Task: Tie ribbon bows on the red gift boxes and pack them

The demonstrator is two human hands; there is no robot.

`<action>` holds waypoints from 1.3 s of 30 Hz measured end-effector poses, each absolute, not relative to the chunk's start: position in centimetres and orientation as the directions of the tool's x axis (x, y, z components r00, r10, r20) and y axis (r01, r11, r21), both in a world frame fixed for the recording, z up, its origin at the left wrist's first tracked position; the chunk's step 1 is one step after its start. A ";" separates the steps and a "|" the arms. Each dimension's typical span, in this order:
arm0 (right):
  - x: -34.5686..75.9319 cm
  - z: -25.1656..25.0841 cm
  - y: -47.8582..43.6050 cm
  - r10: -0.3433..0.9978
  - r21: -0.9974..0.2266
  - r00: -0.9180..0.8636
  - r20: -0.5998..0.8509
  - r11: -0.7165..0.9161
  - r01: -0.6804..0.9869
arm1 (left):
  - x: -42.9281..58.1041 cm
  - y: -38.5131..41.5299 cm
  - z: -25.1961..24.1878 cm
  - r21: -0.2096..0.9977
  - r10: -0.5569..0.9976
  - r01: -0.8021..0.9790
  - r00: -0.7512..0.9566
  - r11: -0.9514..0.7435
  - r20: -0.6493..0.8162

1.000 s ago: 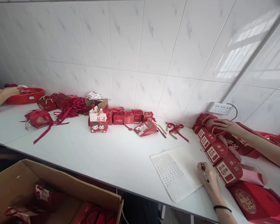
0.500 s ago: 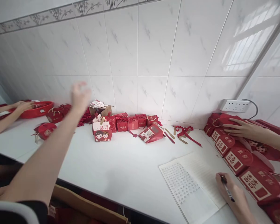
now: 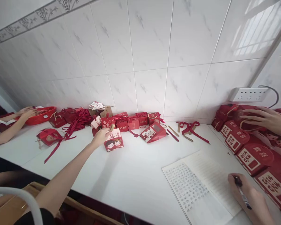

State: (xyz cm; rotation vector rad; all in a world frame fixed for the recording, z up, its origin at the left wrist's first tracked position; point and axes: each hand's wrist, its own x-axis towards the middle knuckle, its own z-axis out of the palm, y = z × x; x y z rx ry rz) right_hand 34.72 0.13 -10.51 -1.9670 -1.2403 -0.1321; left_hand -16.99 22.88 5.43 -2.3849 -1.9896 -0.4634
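My left hand [image 3: 102, 137] reaches over the table with its fingers closed on the upper part of a small red and cream gift box [image 3: 114, 144] with two cartoon faces. A gold strap [image 3: 112, 127] stands up at the box's top; my fingertips are partly hidden there. To the lower right, my right hand [image 3: 250, 193] grips a black and silver pen [image 3: 243, 193]. It rests at the right edge of an open notebook [image 3: 194, 215], whose left page is filled with handwriting.
Small red boxes [image 3: 142, 118] line the wall, beside a tilted box [image 3: 153, 132] and ribbon strips [image 3: 189, 129]. Larger red boxes [image 3: 250, 159] are stacked at right, under another person's hand [image 3: 267, 117]. Another person's hands [image 3: 28, 114] are at a red basin [image 3: 45, 116].
My left hand has come down from the air onto the cartoon-face gift box, which has shifted right and towards me. My right hand still holds the pen. The view has turned slightly.
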 end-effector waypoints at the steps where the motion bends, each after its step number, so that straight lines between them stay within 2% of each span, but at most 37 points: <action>1: 34.6 -10.0 0.0 0.734 -0.559 0.511 0.448 -0.217 0.800 | -15.8 21.6 5.3 0.201 0.956 0.947 0.208 -0.250 0.206; 4: 34.2 -9.1 0.0 0.707 -0.498 0.448 0.547 -0.156 0.853 | -11.3 16.5 4.3 0.251 0.912 0.882 0.356 -0.400 0.203; 7: 33.9 -8.9 0.4 0.679 -0.376 0.276 0.680 0.000 0.927 | -6.3 11.1 2.9 0.315 0.774 0.709 0.545 -0.630 0.321; 10: 33.5 -8.7 0.6 0.730 -0.260 0.110 0.674 0.096 0.961 | -2.5 7.0 2.0 0.285 0.675 0.616 0.616 -0.734 0.406; 12: 32.4 -8.0 0.5 0.739 -0.254 0.116 0.664 0.077 0.964 | -1.0 5.4 2.1 0.273 0.660 0.608 0.620 -0.746 0.424; 15: 28.8 -5.5 -0.1 0.680 -0.393 0.179 0.711 0.173 0.903 | -0.2 4.6 3.2 0.348 0.704 0.612 0.622 -0.710 0.343; 17: 25.4 -3.4 -0.6 0.719 -0.489 0.127 0.684 0.322 0.811 | -0.1 4.8 4.4 0.404 0.734 0.618 0.623 -0.674 0.272; 20: 20.6 -0.4 -0.9 0.703 -0.490 -0.007 0.711 0.503 0.712 | 0.2 5.5 5.7 0.442 0.735 0.599 0.627 -0.667 0.259; 22: 18.3 0.6 -0.6 0.701 -0.516 -0.036 0.712 0.558 0.650 | 0.4 6.2 5.7 0.525 0.728 0.538 0.632 -0.659 0.266; 24: 16.7 0.8 0.0 0.713 -0.574 0.002 0.701 0.562 0.596 | 0.7 6.6 5.2 0.632 0.735 0.459 0.617 -0.625 0.279; 26: 15.7 0.2 0.5 0.745 -0.652 0.062 0.664 0.536 0.536 | 0.8 6.9 4.3 0.689 0.757 0.406 0.567 -0.600 0.325; 29: 14.8 -0.9 0.9 0.791 -0.732 0.113 0.602 0.490 0.474 | 0.8 6.9 2.8 0.710 0.772 0.356 0.473 -0.608 0.424; 34: 14.2 -1.7 1.1 0.800 -0.772 0.176 0.574 0.456 0.442 | 1.2 6.5 1.0 0.702 0.765 0.311 0.332 -0.641 0.552; 37: 13.9 -1.6 1.1 0.820 -0.817 0.226 0.526 0.413 0.403 | 1.5 6.5 -0.1 0.713 0.768 0.284 0.251 -0.641 0.590; 39: 13.8 -1.5 1.1 0.828 -0.834 0.250 0.502 0.387 0.393 | 1.7 6.6 -0.7 0.744 0.769 0.196 0.198 -0.639 0.608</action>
